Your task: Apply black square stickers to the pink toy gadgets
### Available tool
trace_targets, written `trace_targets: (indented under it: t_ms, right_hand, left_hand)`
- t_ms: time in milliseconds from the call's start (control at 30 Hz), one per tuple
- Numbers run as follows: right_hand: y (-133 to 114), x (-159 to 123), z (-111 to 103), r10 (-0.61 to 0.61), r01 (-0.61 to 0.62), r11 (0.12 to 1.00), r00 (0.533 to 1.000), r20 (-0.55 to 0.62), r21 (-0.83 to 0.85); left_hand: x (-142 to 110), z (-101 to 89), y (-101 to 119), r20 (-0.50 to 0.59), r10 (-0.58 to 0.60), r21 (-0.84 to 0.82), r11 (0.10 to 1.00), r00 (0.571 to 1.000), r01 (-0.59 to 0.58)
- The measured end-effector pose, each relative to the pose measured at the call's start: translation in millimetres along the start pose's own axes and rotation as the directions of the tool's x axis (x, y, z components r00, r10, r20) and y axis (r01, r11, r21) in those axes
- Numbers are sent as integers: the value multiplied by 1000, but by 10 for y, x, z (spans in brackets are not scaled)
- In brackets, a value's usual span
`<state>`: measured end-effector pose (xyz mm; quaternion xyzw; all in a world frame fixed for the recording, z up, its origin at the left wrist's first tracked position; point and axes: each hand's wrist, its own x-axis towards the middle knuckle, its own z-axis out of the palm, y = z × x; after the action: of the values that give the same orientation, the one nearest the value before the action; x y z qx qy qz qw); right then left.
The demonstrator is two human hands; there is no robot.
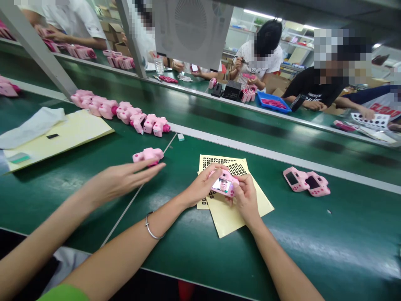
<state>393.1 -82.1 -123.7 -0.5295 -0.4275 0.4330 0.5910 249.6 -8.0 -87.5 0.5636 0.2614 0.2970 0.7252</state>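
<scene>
- Green counter fills most of the frame, edged by a pale strip, with people at work across the top.
- Just below and right of the frame's centre is the lit pink camera, its bright screen facing up toward the viewer.
- Left hand grips its left end, fingers curled over the upper edge; a silver bracelet circles that wrist.
- Right hand pinches the other end, thumb on the front beside the buttons.
- Beneath the hands lie overlapping yellow sheets, some printed with rows of black squares; whether the camera touches them I cannot tell.
- Left of centre, a co-worker's hand reaches in with fingers straight, overlapping a single pink camera; contact is unclear.
- Near the right edge, two pink cameras lie side by side, screens up.
- At upper left, a row of pink cameras runs along the pale strip, with a small pale block just past its right end.
- At far left, a yellow board carries a white cloth and a dark strip.
- Toward the upper right, a blue tray holds pink parts.
</scene>
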Motion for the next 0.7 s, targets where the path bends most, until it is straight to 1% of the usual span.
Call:
trace_targets:
  t_ms: [200,467,700]
  right_hand:
    - [10,5,-7,2,-2,1000,1000,-1,2]
    - [11,7,-17,13,-13,1000,1000,4,24]
    - [15,13,-18,-8,8,1000,1000,16,15]
  left_hand:
    - [15,-5,-17,0,26,18,999,1000,-26]
    - [21,2,-15,3,27,22,999,1000,-27]
    - [21,-7,-20,13,31,4,1000,999,-31]
